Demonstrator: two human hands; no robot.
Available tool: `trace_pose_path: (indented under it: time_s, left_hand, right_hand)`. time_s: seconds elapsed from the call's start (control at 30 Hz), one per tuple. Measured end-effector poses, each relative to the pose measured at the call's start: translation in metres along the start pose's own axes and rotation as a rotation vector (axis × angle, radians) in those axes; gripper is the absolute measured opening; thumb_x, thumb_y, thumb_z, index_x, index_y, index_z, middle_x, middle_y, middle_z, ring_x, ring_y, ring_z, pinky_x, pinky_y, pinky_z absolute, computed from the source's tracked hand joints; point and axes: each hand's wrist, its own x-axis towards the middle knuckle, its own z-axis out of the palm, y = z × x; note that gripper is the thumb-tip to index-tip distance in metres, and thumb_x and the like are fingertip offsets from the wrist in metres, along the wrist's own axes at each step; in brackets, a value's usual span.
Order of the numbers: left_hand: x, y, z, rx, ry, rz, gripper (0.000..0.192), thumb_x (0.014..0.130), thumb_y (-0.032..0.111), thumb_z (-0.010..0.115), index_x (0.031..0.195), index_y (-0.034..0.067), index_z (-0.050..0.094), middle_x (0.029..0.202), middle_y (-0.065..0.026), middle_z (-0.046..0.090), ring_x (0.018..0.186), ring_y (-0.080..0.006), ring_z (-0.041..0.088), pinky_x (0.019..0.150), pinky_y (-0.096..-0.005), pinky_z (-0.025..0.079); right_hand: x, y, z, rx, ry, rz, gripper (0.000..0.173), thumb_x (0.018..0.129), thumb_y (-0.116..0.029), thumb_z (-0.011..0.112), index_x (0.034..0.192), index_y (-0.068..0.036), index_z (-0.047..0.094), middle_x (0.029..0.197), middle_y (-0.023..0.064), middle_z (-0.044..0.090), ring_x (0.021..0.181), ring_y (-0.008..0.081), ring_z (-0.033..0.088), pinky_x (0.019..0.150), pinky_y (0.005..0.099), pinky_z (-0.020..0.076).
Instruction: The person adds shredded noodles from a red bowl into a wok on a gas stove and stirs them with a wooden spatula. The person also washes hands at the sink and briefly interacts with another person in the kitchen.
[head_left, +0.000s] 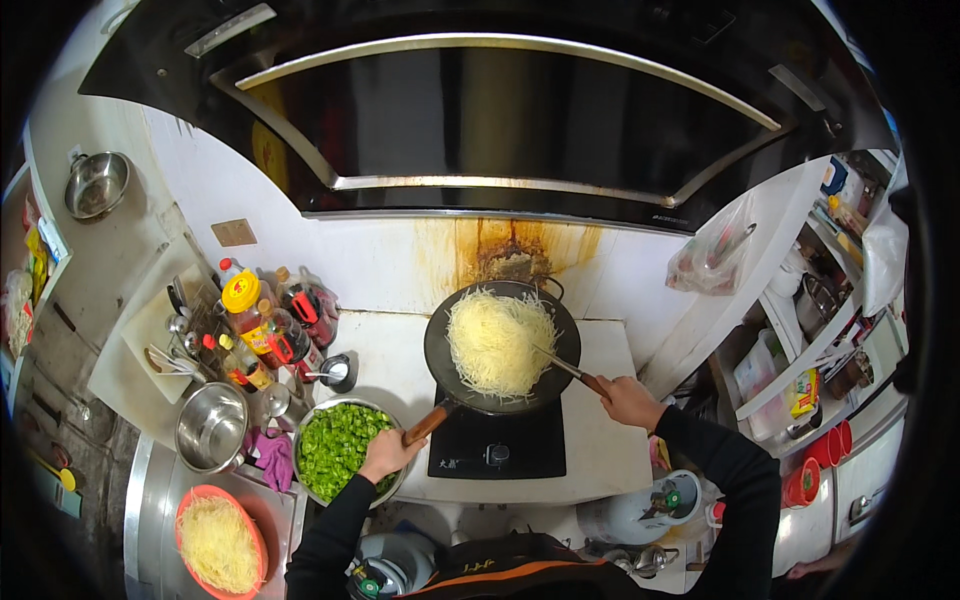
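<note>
My left hand grips the wooden handle of a dark wok, which rests on a black single-burner stove. Heaped in the wok are pale yellow shreds that look like potato. My right hand holds the wooden grip of a metal cooking spatula, and its blade is buried in the shreds. Just under my left forearm, a steel basin holds chopped green peppers.
An orange basin of more shreds stands lower left, near an empty steel pot and a purple cloth. Sauce bottles crowd the counter's left. Gas cylinders stand below. A range hood hangs over the wok.
</note>
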Motion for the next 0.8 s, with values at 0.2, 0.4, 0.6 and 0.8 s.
trace_pose_path:
  time_s: [0.2, 0.4, 0.6, 0.8]
  left_hand:
    - [0.001, 0.002, 0.006, -0.059, 0.036, -0.016, 0.052, 0.075, 0.051, 0.061, 0.076, -0.001, 0.065, 0.065, -0.0212, 0.061, 0.066, -0.0369, 0.062, 0.062, -0.0429, 0.050]
    - [-0.005, 0.001, 0.000, -0.059, 0.005, -0.050, 0.052, 0.074, 0.052, 0.061, 0.077, 0.000, 0.066, 0.065, -0.0218, 0.060, 0.065, -0.0370, 0.062, 0.062, -0.0430, 0.050]
    - [0.002, -0.001, 0.007, -0.096, 0.059, 0.035, 0.052, 0.072, 0.051, 0.065, 0.076, -0.001, 0.065, 0.058, -0.0199, 0.057, 0.059, -0.0362, 0.060, 0.057, -0.0416, 0.047]
    - [-0.002, 0.000, 0.002, -0.042, 0.018, -0.043, 0.053, 0.074, 0.054, 0.060, 0.084, 0.002, 0.067, 0.067, -0.0216, 0.061, 0.067, -0.0367, 0.062, 0.064, -0.0435, 0.050]
  right_hand:
    - [-0.021, -0.041, -0.042, -0.326, -0.004, -0.154, 0.041, 0.074, -0.005, 0.052, 0.112, 0.008, 0.045, 0.066, 0.0147, 0.056, 0.056, 0.0281, 0.057, 0.051, 0.0368, 0.0467]
    - [-0.048, -0.078, -0.137, -0.402, -0.077, -0.217, 0.039, 0.074, -0.004, 0.051, 0.111, 0.009, 0.048, 0.067, 0.0137, 0.055, 0.058, 0.0262, 0.058, 0.049, 0.0345, 0.0468]
    - [-0.020, -0.077, -0.075, -0.310, 0.022, -0.271, 0.035, 0.074, -0.004, 0.052, 0.107, 0.007, 0.051, 0.065, 0.0116, 0.055, 0.059, 0.0247, 0.058, 0.050, 0.0333, 0.0463]
    - [0.008, -0.027, -0.088, -0.134, 0.002, -0.123, 0.044, 0.071, -0.001, 0.052, 0.115, -0.004, 0.050, 0.065, 0.0129, 0.056, 0.061, 0.0311, 0.058, 0.056, 0.0434, 0.0466]
